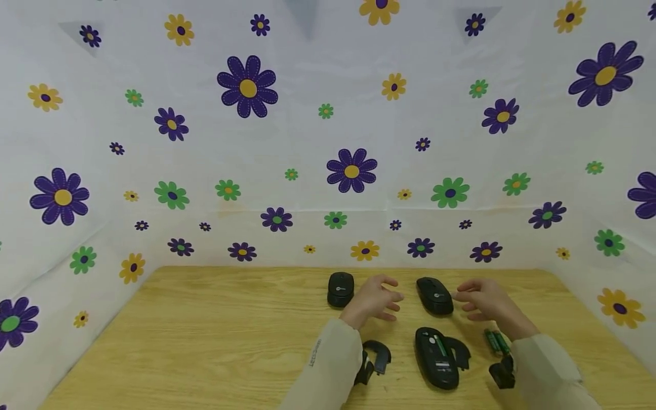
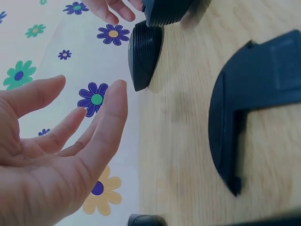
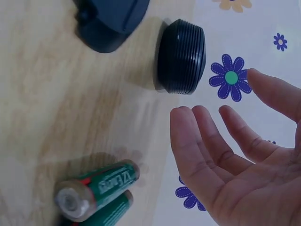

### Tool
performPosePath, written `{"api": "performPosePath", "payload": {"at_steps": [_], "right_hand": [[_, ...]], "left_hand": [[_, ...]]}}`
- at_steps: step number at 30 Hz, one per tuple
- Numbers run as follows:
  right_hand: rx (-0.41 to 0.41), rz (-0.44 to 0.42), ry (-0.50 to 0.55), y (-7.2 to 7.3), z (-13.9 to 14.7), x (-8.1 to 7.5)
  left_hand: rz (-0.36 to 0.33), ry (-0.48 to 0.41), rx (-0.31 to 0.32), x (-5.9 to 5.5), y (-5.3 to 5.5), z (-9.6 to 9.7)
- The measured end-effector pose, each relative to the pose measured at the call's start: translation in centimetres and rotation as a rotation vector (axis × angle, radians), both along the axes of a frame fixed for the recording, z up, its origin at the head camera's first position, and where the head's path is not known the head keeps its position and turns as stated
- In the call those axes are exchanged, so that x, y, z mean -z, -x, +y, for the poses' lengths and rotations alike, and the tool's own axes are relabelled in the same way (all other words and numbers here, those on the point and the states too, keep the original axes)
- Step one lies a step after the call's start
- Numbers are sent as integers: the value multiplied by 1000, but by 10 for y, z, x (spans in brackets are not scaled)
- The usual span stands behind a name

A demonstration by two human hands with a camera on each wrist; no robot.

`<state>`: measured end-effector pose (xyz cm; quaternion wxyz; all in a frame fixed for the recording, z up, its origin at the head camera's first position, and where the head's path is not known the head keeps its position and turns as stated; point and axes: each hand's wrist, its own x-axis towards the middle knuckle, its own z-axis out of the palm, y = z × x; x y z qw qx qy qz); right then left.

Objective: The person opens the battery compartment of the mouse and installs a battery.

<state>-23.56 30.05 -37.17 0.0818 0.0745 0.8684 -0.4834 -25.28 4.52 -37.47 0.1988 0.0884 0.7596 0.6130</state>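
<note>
My left hand (image 1: 373,300) hovers between two black computer mice, its fingers loosely bent and holding nothing. Left of it sits an upright mouse (image 1: 340,289). The other upright mouse (image 1: 434,296) lies between my hands, apart from both. On its right side is my right hand (image 1: 484,299), fingers slightly curved around nothing; the right wrist view shows a gap from its fingertips (image 3: 181,115) to that mouse (image 3: 182,56). Nearer me a third mouse (image 1: 443,370) lies belly up with its battery compartment uncovered and a green battery (image 1: 439,344) apparently inside.
A curved black cover (image 1: 381,356) lies by my left forearm, larger in the left wrist view (image 2: 225,113). Another black cover (image 1: 461,353) rests against the overturned mouse. Two green batteries (image 1: 497,341) lie below my right hand. Flowered white cloth (image 1: 287,142) walls the wooden table (image 1: 205,336).
</note>
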Motion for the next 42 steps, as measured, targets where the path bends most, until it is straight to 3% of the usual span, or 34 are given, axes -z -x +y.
{"api": "performPosePath", "payload": {"at_steps": [6,15,25,32,42], "right_hand": [[-14,-7,-5,6,0,1],[-10,-35,-17,14,-1,-4],[-18,-78,10,22,5,-4],[-20,-100,42,30,3,-4],[-20,-136,37,42,3,5]], "left_hand": [[-27,3,-30,3,11,9],[-68,-61,-84,13,23,27],[-128,-58,-108,19,31,36],[-160,-62,-164,28,38,37],[-203,-107,-117,32,41,44]]}}
